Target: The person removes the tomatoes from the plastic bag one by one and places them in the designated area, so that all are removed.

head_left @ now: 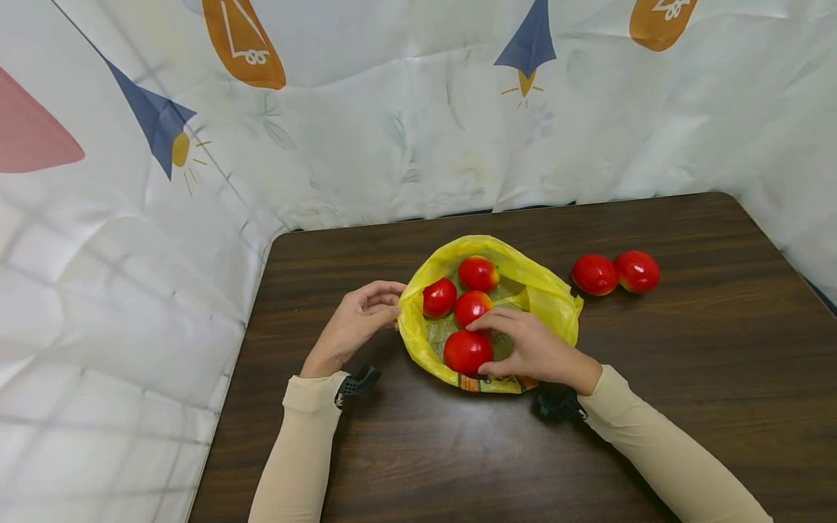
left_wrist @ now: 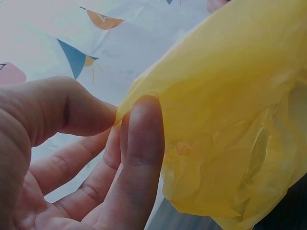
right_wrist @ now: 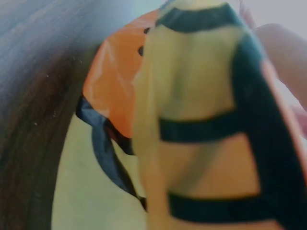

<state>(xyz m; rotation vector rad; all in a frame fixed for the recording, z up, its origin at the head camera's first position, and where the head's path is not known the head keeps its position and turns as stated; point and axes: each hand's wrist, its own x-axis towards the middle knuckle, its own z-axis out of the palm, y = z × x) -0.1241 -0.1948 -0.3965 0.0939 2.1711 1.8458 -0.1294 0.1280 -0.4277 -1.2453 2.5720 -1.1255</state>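
Observation:
A yellow plastic bag [head_left: 556,319] lies on the table with its mouth wide, and several glossy red fruits [head_left: 478,273] sit inside it. My left hand [head_left: 356,323] pinches the bag's left rim; in the left wrist view the thumb and fingers [left_wrist: 144,129] press the thin plastic [left_wrist: 230,91] between them. Reaching into the bag over its near right side, my right hand [head_left: 532,345] has its thumb and fingers around the nearest red fruit [head_left: 467,353]. In the right wrist view the printed bag wall [right_wrist: 204,158] hides most of that hand.
Two more red fruits [head_left: 595,274] lie side by side on the dark wooden table [head_left: 706,349], right of the bag. White patterned cloth [head_left: 392,109] hangs behind the table and along its left side.

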